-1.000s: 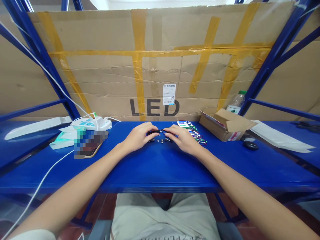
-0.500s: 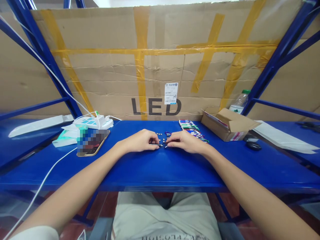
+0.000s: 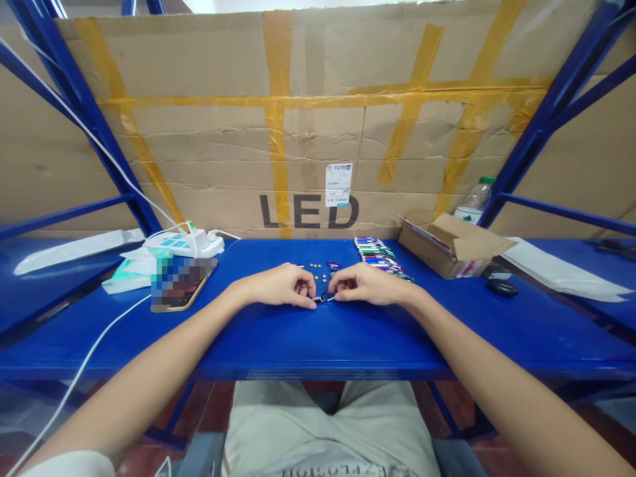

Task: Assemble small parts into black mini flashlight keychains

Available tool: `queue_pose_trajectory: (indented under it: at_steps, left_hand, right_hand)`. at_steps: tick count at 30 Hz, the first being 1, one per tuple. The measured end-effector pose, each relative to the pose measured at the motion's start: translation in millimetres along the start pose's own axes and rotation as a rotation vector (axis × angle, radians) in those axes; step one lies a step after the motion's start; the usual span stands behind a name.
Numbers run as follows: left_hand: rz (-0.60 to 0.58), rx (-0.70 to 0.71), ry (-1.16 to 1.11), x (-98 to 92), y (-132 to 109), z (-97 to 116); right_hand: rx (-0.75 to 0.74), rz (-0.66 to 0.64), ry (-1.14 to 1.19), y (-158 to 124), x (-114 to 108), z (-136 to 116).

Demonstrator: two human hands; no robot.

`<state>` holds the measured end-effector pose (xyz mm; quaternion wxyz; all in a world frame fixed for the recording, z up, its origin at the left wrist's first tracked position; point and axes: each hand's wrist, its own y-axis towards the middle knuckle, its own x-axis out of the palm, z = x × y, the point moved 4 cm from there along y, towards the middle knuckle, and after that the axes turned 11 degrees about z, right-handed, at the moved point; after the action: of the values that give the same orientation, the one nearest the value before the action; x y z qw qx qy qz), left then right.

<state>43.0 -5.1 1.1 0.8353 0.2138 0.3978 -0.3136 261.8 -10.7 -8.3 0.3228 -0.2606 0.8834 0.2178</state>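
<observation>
My left hand (image 3: 293, 286) is closed, thumb and finger pinching a small silver metal piece (image 3: 316, 299) low over the blue table. Facing it, my right hand (image 3: 358, 285) is closed on a dark carabiner clip (image 3: 328, 297), whose loop shows between the hands and meets the silver piece. Several small silver discs (image 3: 318, 266) lie just beyond my fingertips. Another carabiner (image 3: 334, 264) lies behind my right fingers. Beyond that hand, a row of slim coloured metal tubes with clips (image 3: 375, 254) is laid out side by side.
An open cardboard box (image 3: 442, 248) stands at the right, with a black computer mouse (image 3: 501, 287) and a plastic bottle (image 3: 476, 199) near it. At the left are a phone (image 3: 191, 288), a power strip (image 3: 186, 243) and a white cable (image 3: 99, 344). A large cardboard sheet (image 3: 223, 146) closes off the back.
A slim dark piece held in my left fingers has left them; they now pinch the silver piece. Both hands have shifted slightly, and the carabiner loop shows more plainly between them.
</observation>
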Motion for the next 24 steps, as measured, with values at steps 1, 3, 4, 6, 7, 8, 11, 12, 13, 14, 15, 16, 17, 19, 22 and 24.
queue_pose_trajectory:
  at_steps: [1,3,4,6,7,8,11,12,13,14,15,16,17,19,22,24]
  left_hand:
    - [-0.001,-0.009,0.000,-0.4,-1,1]
    - [-0.002,-0.018,0.002,-1.3,-2,3]
    - [-0.005,-0.018,0.001,-1.6,-2,4]
    - [-0.016,-0.014,-0.008,-1.5,-3,5]
    - [-0.025,-0.013,-0.015,-1.3,-3,5]
    - [-0.035,-0.012,-0.023,-1.0,-4,5]
    - [-0.031,-0.012,-0.032,-2.2,-3,1]
    - [0.003,-0.007,-0.017,-4.4,-2,-1]
    - [0.062,0.004,0.013,-7.8,0,-4]
    - [0.141,0.026,0.068,-12.2,1,-8]
    - [0.227,0.058,0.142,-17.0,2,-12]
    - [0.297,0.090,0.238,-21.0,2,-17]
    - [0.340,0.108,0.323,-23.7,2,-22]
    - [0.369,0.128,0.404,-25.8,3,-34]
    - [0.350,0.144,0.400,-23.2,3,-47]
    - [0.334,0.147,0.395,-20.4,4,-51]
  right_hand:
    - [0.005,-0.009,0.008,0,0,-1]
    - [0.003,-0.030,0.016,-1,1,-3]
    - [0.001,-0.039,0.022,-1,1,-4]
    - [0.006,-0.058,0.044,-2,0,-6]
    - [0.010,-0.069,0.057,-3,0,-6]
    - [0.015,-0.081,0.069,-3,0,-6]
    - [0.021,-0.089,0.073,-2,0,-3]
    - [0.018,-0.062,0.064,-1,0,-1]
    - [0.010,-0.019,0.045,0,-1,1]
    - [0.000,0.044,0.027,2,-2,4]
    - [-0.010,0.121,0.007,3,-3,7]
    - [-0.027,0.193,-0.045,4,-4,10]
    - [-0.053,0.252,-0.119,5,-5,11]
    - [-0.117,0.316,-0.256,7,-3,13]
    - [-0.195,0.304,-0.365,8,3,13]
    - [-0.212,0.272,-0.391,8,8,13]
